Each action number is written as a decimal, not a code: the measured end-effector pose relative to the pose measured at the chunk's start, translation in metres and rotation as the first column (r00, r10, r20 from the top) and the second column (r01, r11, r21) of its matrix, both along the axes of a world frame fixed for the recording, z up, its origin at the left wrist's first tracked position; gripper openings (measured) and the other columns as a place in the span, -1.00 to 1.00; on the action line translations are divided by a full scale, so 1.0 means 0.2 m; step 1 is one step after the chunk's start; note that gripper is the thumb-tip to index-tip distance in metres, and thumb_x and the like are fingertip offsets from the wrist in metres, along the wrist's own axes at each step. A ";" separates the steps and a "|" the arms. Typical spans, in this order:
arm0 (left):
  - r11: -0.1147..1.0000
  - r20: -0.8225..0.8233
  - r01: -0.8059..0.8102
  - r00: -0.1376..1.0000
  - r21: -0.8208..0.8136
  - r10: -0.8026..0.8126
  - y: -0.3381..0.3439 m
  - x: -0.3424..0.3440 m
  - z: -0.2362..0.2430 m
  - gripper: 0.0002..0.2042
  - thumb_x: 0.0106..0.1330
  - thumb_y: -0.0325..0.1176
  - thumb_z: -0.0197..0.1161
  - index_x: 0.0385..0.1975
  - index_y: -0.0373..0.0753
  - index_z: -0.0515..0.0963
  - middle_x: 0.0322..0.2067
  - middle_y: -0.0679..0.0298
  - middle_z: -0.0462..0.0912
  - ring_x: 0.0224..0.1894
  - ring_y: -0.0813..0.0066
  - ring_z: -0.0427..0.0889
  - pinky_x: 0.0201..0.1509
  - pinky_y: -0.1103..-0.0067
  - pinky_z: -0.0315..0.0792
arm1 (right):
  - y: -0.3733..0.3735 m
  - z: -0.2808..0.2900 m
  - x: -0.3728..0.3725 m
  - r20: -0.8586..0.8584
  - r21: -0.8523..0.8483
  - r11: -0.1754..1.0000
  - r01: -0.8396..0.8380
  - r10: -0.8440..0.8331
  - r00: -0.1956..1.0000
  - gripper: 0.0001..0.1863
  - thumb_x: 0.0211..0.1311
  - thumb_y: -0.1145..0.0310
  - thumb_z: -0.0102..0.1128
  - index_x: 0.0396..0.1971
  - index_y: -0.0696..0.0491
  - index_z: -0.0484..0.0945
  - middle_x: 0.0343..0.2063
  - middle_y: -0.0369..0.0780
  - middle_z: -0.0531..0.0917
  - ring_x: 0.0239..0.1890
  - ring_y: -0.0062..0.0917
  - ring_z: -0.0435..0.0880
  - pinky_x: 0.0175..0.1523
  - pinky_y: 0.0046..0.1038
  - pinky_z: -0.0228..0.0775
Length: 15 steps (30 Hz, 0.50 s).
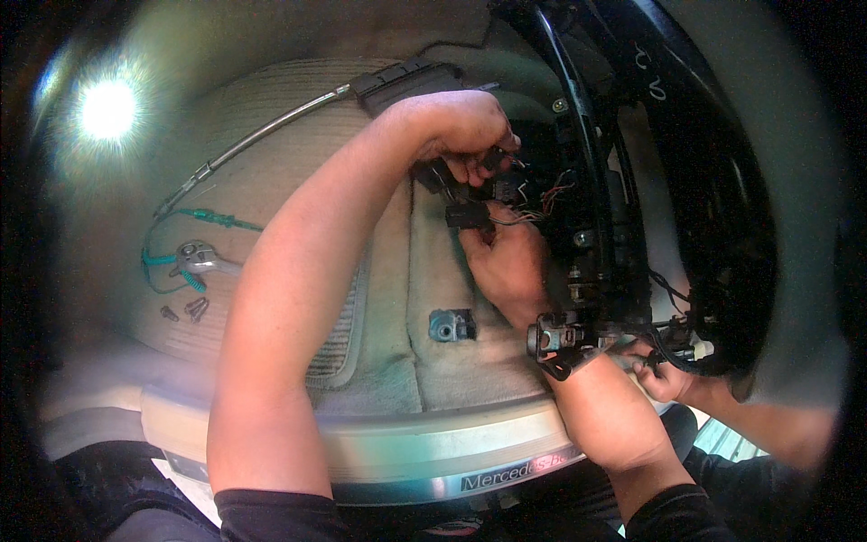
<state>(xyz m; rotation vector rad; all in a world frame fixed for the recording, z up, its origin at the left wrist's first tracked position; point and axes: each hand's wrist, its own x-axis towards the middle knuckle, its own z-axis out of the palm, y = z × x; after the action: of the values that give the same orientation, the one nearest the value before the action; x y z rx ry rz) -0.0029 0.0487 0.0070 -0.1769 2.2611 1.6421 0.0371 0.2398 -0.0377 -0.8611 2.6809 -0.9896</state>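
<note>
My left hand (461,126) is closed, its fingers curled on a dark part (494,163) among black connectors and thin loose wires (555,194). Just below, my right hand (501,257) grips a black wire connector (468,215), from which several pale wires run rightward. Some of its fingers are hidden behind the connector. Behind my left wrist lies a long dark housing (379,86) joined to a jointed metal bar (298,113).
Black pedal-assembly metalwork (601,208) crosses the right side, over my right forearm. Another person's hand (664,379) reaches in there. A teal cord tool (208,217), metal tool (194,257) and several bolts (194,309) lie on the left carpet. A door sill (379,425) spans the near edge.
</note>
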 end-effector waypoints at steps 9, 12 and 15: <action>0.990 -0.127 0.050 0.990 -0.133 -0.067 -0.04 0.05 0.03 -0.74 0.30 -0.17 0.31 -0.25 -0.25 0.66 -0.45 0.27 0.69 -0.43 0.46 0.68 -0.38 0.49 0.62 | 0.00 -0.01 0.01 0.031 0.019 1.000 0.013 -0.014 0.999 -0.72 0.10 0.35 0.31 -0.18 0.12 0.64 -0.26 0.06 0.69 -0.17 -0.01 0.67 -0.02 -0.17 0.50; 0.958 -0.137 0.163 0.970 -0.234 -0.199 -0.01 0.05 0.03 -0.80 0.19 -0.27 0.33 -0.28 -0.23 0.68 -0.44 0.25 0.71 -0.39 0.41 0.69 -0.35 0.44 0.60 | 0.00 -0.01 0.01 0.022 -0.025 1.000 -0.003 0.004 1.000 -0.72 0.13 0.38 0.30 -0.15 0.11 0.61 -0.34 -0.01 0.70 -0.27 -0.16 0.69 -0.12 -0.25 0.51; 0.892 -0.218 0.189 0.930 -0.411 -0.297 0.02 0.04 0.00 -0.82 0.10 -0.36 0.30 -0.31 -0.23 0.69 -0.41 0.20 0.73 -0.36 0.33 0.69 -0.29 0.39 0.57 | 0.01 -0.01 0.02 0.042 -0.098 0.995 0.029 -0.025 0.999 -0.66 0.21 0.43 0.25 0.00 0.09 0.52 -0.35 -0.09 0.70 -0.32 -0.36 0.71 -0.18 -0.35 0.50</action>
<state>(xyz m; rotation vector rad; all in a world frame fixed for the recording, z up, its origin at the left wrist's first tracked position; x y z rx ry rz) 0.0046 0.0533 0.0079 0.2569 2.6688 1.1384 0.0411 0.2424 -0.0398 -0.8152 2.6356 -1.1418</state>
